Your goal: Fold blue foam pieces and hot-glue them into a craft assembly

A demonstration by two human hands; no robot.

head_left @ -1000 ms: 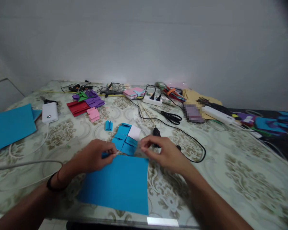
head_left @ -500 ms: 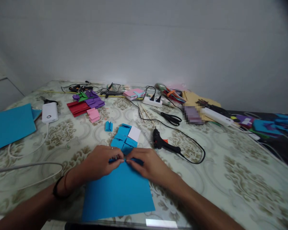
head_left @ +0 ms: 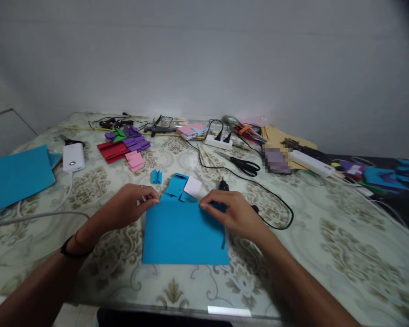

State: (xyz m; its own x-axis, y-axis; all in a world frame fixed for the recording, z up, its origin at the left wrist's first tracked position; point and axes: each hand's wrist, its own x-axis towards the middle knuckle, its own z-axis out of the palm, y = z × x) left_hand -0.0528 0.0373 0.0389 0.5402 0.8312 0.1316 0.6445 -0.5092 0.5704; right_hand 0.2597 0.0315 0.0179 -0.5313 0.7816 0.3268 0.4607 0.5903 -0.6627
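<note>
A blue sheet of paper (head_left: 186, 236) lies in front of me. My left hand (head_left: 134, 203) pinches its far left corner between thumb and fingers. With thumb and fingertips, my right hand (head_left: 236, 212) grips the far edge near the right corner. Just beyond the sheet are folded blue paper pieces (head_left: 175, 185), partly covered by it, and a white paper square (head_left: 192, 186). A small folded blue piece (head_left: 157, 176) stands farther left. Behind my right hand a black glue gun (head_left: 224, 184) is mostly hidden.
Red folded paper (head_left: 113, 153), purple pieces (head_left: 136, 143) and pink paper (head_left: 134, 161) lie at the back left. A white power bank (head_left: 73, 157) and blue sheets (head_left: 18, 177) are left. Black-handled scissors (head_left: 245, 166) and a power strip (head_left: 218, 141) lie beyond; a cord loops right.
My hands have moved apart from the middle of the sheet's far edge to its two ends. The sheet has shifted away from the table's front edge and turned straighter, over part of the folded pieces.
</note>
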